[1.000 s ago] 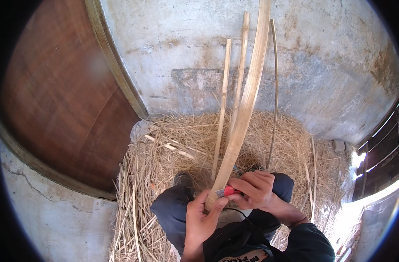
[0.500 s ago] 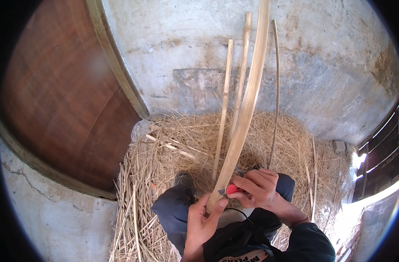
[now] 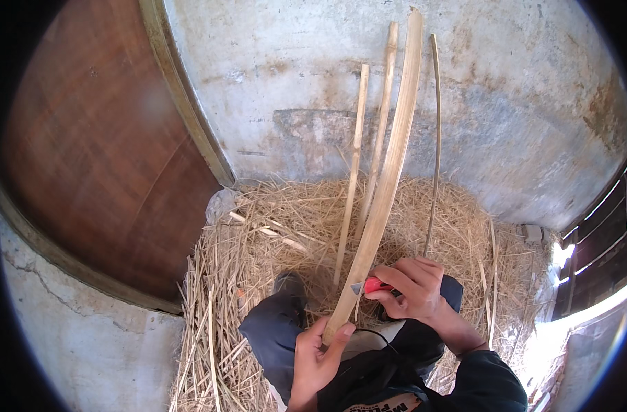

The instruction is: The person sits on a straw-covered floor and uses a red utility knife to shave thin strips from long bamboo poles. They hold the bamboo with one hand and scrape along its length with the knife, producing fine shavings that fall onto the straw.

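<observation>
the pale strip [image 3: 382,199] is now showing its far end, slanting forward. the left hand [image 3: 319,356] is pinching its near end; the right hand [image 3: 418,285], shifted upward, is clenching a red knife [image 3: 376,284], blade [image 3: 357,288] meeting the strip's edge. shallow strokes are looking safest.

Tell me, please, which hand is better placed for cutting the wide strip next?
Probably the right hand: it holds the red knife, blade at the edge of the wide strip. The left hand grips the strip's lower end.
</observation>
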Action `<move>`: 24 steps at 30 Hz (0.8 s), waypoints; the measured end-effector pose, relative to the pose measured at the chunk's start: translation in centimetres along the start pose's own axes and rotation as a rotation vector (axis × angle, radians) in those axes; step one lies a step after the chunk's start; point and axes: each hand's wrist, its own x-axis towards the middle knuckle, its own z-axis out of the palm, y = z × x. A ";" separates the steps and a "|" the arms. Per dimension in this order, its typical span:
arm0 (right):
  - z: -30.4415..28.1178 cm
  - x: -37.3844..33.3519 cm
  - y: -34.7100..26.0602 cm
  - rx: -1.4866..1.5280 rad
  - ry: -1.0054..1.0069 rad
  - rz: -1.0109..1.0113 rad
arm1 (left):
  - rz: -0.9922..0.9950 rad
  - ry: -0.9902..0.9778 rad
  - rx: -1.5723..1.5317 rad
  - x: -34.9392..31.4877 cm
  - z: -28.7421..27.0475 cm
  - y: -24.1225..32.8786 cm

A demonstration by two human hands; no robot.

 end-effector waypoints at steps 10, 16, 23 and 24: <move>0.4 0.5 1.9 0.015 0.004 0.030 | -0.015 0.022 0.039 -0.8 -0.3 -1.5; 0.5 1.1 2.3 0.020 0.004 0.028 | -0.046 0.030 0.061 -1.0 -0.6 -1.9; 0.9 1.9 2.8 0.038 -0.022 0.049 | 0.004 0.085 0.030 -1.1 -0.8 -3.7; 0.8 2.0 2.7 0.041 -0.026 0.055 | 0.000 0.084 0.036 -1.1 -1.0 -3.9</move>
